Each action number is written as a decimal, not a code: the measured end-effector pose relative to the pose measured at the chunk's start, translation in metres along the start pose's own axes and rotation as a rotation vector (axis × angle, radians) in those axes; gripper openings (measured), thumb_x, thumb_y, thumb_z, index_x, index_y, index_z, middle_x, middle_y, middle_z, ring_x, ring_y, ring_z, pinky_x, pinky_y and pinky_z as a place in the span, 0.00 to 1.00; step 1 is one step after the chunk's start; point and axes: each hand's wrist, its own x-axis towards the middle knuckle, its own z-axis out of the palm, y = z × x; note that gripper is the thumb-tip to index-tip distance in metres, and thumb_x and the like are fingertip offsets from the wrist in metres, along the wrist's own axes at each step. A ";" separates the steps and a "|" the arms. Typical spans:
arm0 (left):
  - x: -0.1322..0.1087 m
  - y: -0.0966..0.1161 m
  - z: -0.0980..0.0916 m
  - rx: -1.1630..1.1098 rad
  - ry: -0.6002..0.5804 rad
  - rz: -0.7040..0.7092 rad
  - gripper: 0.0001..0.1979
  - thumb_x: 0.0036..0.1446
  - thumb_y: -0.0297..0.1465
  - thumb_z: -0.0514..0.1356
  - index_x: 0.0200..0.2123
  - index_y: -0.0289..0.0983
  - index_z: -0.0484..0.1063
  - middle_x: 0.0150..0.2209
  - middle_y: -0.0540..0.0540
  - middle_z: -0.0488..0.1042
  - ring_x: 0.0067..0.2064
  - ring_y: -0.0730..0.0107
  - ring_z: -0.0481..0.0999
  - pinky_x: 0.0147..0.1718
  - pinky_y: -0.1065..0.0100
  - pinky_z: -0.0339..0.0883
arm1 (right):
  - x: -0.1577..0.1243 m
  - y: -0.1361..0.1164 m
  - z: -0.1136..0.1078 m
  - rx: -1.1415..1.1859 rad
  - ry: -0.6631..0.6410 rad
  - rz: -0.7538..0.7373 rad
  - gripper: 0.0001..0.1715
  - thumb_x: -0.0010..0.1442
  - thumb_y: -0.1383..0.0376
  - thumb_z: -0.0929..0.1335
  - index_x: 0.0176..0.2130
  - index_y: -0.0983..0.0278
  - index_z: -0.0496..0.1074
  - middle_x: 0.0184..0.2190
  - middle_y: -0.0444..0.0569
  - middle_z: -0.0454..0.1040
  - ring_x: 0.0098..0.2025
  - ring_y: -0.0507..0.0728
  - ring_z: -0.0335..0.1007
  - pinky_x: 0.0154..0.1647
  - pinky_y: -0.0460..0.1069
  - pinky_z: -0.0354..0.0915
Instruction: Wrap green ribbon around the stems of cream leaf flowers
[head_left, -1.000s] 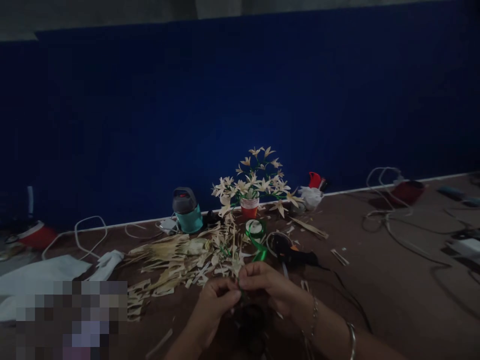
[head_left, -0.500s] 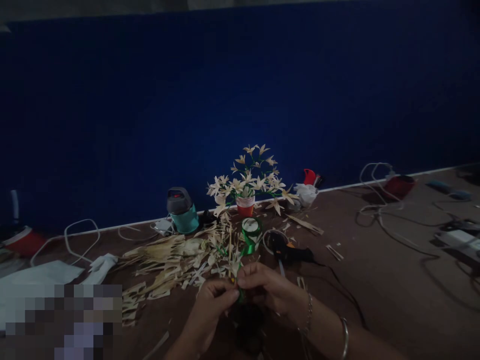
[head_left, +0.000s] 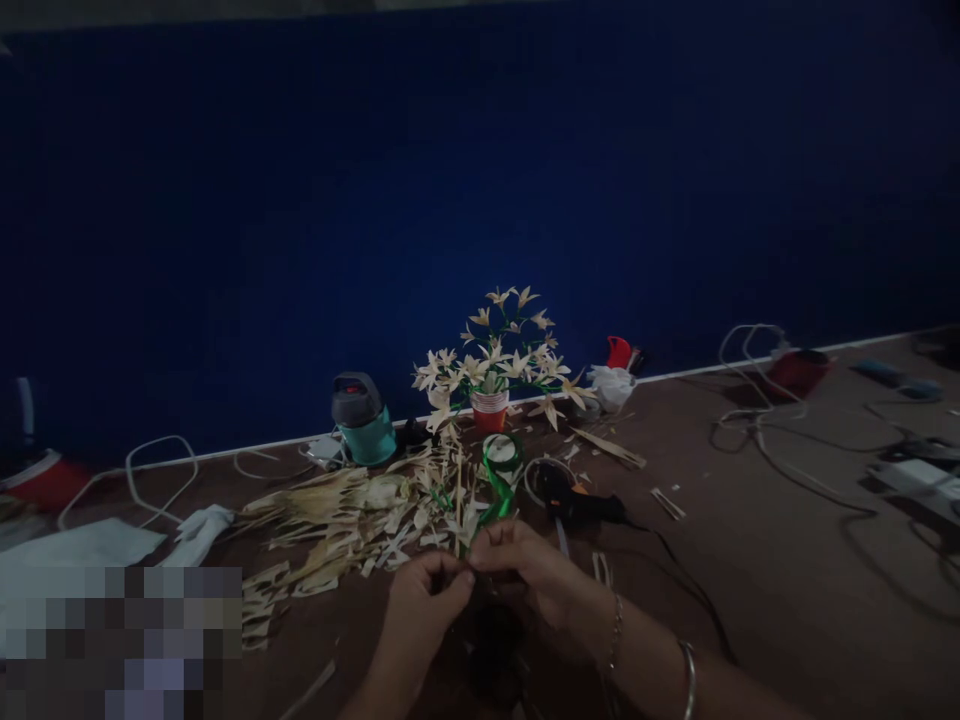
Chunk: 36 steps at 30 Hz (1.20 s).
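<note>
My left hand (head_left: 424, 607) and my right hand (head_left: 529, 572) meet low in the middle, fingers pinched together on a thin straw stem with a pale flower (head_left: 460, 520) at its top. A green ribbon (head_left: 495, 495) runs up from my fingers toward its roll (head_left: 503, 452). Bangles circle my right wrist. Just beyond lies a heap of dried straw strips (head_left: 352, 520). A red cup of finished straw flowers (head_left: 491, 370) stands behind it.
A black glue gun (head_left: 581, 505) with its cord lies right of my hands. A teal bottle (head_left: 362, 420), white cables (head_left: 157, 470), red bowls (head_left: 799, 370) and white cloth (head_left: 75, 545) are spread over the brown surface before a blue wall.
My hands have stayed pinched on the stem, shifting slightly down and left. The view has drifted a little, so things sit a bit further left.
</note>
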 end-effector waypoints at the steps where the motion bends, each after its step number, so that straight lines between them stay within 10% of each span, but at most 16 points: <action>1: -0.001 0.000 0.001 0.044 0.027 0.022 0.09 0.39 0.35 0.61 0.19 0.34 0.68 0.16 0.54 0.63 0.21 0.75 0.60 0.22 0.74 0.53 | 0.001 0.001 0.000 -0.007 0.014 -0.007 0.09 0.36 0.67 0.72 0.18 0.68 0.68 0.12 0.38 0.61 0.14 0.43 0.49 0.15 0.42 0.38; 36: -0.006 0.009 -0.003 -0.348 -0.178 -0.171 0.12 0.34 0.32 0.65 0.15 0.34 0.64 0.14 0.57 0.56 0.19 0.82 0.49 0.19 0.75 0.40 | -0.003 -0.001 -0.002 -0.010 -0.118 0.043 0.09 0.38 0.67 0.72 0.22 0.69 0.69 0.14 0.38 0.63 0.15 0.43 0.49 0.15 0.41 0.39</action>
